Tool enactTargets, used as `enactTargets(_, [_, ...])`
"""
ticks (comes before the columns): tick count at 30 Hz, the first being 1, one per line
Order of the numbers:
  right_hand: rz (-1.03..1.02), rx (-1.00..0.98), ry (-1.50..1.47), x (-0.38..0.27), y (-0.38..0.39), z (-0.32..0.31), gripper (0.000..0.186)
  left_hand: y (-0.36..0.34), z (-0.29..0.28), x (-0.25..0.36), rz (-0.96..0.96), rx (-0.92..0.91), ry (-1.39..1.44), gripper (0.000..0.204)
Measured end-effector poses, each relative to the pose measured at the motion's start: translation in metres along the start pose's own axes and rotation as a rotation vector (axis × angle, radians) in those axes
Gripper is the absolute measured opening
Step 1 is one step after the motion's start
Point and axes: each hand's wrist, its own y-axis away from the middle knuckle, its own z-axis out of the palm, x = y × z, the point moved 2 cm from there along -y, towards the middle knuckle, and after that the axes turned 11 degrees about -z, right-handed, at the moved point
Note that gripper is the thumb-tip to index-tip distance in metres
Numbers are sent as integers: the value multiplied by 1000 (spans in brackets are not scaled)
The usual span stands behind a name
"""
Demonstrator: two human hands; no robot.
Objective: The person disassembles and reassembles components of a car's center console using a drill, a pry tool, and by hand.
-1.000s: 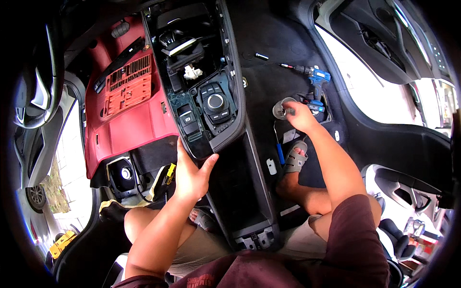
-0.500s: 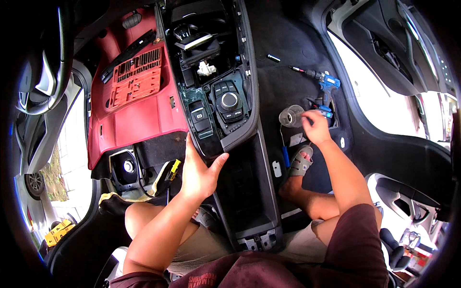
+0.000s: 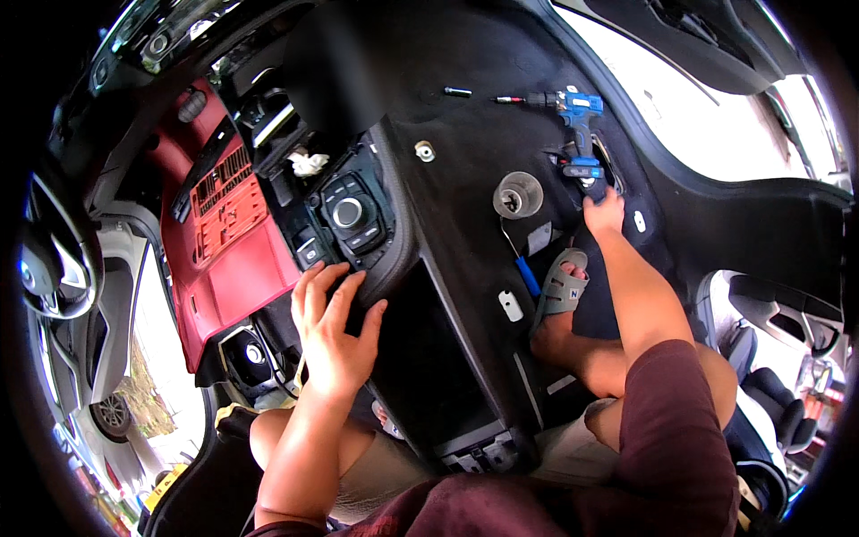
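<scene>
My left hand (image 3: 335, 331) lies over the rear end of the centre console (image 3: 404, 206), fingers apart and holding nothing. Just ahead of it is the console's control panel with a round silver-rimmed knob (image 3: 347, 213). My right hand (image 3: 605, 213) reaches down to the floor on the right, its fingers closing at a dark piece by the foot of a blue cordless drill (image 3: 582, 116). What the fingertips hold is hidden. The drill lies on its side, a bit in its chuck. Left of that hand stands a clear plastic cup (image 3: 518, 195) with small dark parts inside.
A screwdriver with a blue handle (image 3: 528, 277) lies near my sandalled foot (image 3: 564, 285). A small dark cylinder (image 3: 457, 91) rests ahead on the black floor. To the left, an orange tool case (image 3: 231, 219) lies open on a red panel (image 3: 242, 295). White crumpled material (image 3: 307, 164) sits in the console.
My right hand has gone from beside the cup to the foot of the drill. My left hand has spread its fingers over the console's rear edge. The view has turned right.
</scene>
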Motion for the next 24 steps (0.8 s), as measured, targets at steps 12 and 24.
enactTargets(12, [-18, -135, 56, -38, -89, -19, 83, 0, 9, 6, 66, -32, 6, 42])
enactTargets(24, [353, -732, -858, -44, -68, -45, 37, -6, 8, -1, 69, 4, 66, 46])
